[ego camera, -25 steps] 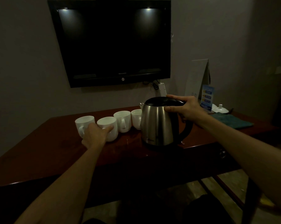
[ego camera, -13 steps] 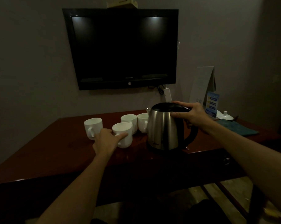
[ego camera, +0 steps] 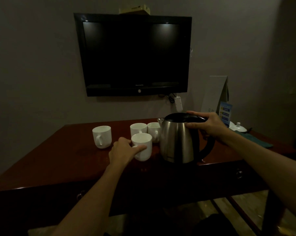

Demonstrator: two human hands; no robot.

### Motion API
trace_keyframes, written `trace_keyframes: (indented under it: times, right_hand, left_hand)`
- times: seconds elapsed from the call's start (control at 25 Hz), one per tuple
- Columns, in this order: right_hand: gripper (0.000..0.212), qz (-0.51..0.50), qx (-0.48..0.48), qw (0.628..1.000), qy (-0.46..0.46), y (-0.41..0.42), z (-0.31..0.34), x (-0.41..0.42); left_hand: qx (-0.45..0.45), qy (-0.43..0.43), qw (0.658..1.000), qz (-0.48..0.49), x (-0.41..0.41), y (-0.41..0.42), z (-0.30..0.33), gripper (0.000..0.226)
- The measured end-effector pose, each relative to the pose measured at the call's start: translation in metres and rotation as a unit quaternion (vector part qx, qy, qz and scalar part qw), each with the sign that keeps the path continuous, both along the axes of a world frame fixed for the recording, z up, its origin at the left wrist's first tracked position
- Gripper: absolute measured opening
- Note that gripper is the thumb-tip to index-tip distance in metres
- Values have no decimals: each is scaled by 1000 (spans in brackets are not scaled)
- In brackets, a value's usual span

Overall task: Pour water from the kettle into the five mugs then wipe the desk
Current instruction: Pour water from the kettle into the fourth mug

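Dim room – grey wall, mounted television

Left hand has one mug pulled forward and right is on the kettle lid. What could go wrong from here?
1. The right hand grips the kettle by its lid rim, not the handle; lifting that way could slip or tip it.
2. The mug held by the left hand sits close to the kettle, so a swing might knock it.
3. Only four mugs show; a fifth may get missed.

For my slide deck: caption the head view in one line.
Left hand grips a white ceramic mug while right hand holds the stainless steel kettle on a reddish wooden desk.
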State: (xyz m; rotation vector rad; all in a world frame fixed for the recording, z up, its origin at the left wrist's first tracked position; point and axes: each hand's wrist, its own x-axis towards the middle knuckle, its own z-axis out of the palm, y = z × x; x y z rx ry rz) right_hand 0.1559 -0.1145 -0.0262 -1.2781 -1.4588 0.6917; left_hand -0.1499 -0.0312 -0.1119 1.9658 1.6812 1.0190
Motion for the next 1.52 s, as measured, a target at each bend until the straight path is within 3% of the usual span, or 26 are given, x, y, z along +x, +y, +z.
trace_keyframes:
  times: [0.16, 0.4, 0.68, 1.08, 1.28, 1.52]
  right_hand:
    - [63, 17, -38, 997, -58, -5, 17, 10]
    - [69, 33, -60, 986, -149, -1, 43, 16]
    - [55, 69, -81, 970, -217, 4, 66, 1]
    - [62, 79, -96, 954, -272, 15, 81, -19]
    - [43, 67, -111, 943, -306, 11, 90, -26]
    - [44, 65, -109, 941, -313, 12, 91, -26]
  left_hand:
    - [-9, 12, 999, -39, 9, -1, 4, 53]
    - [-8, 16, 997, -80, 25, 4, 2, 86]
    - [-8, 17, 997, -73, 27, 2, 1, 52]
    - [-19, 15, 996, -88, 25, 8, -1, 53]
    - [-24, 16, 997, -78, 25, 11, -2, 60]
    - [-29, 12, 996, -79, 25, 9, 0, 66]
